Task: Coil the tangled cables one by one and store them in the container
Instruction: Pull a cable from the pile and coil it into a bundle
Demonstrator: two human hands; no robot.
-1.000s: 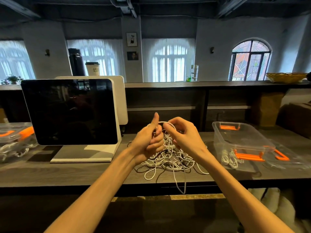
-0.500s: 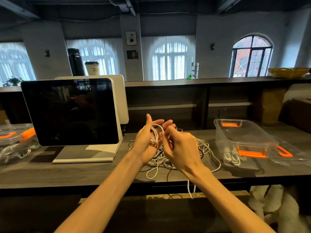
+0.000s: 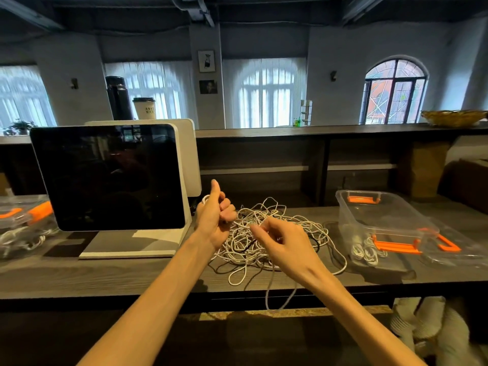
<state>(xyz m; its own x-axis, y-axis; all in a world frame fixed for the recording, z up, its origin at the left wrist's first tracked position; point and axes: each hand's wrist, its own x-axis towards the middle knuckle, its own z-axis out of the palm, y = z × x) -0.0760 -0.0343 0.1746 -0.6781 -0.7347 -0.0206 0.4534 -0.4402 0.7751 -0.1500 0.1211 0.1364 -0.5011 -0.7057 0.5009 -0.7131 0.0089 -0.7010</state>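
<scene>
Two or three small white coils are already sitting in the clear container at the right of the frame, so a bit of the job is done, but honestly most of it is left. Only one view here, the head cam, so that's all I've got. Smack in the middle of the frame there's a big tangled pile of cables on the dark worktop, mostly white with a darker strand or two mixed in, and one loop droops over the front edge. Left hand is just left of the pile, thumb sticking up, fingers curled round a few white loops, so it looks like a coil is being built there. Right hand sits over the pile, fingertips pinching a white strand that runs toward the left hand. My guess is this is mid-wind on one cable with plenty more to go. A dark screen fills the left side, and the container's lid with orange clips lies at the far right.
</scene>
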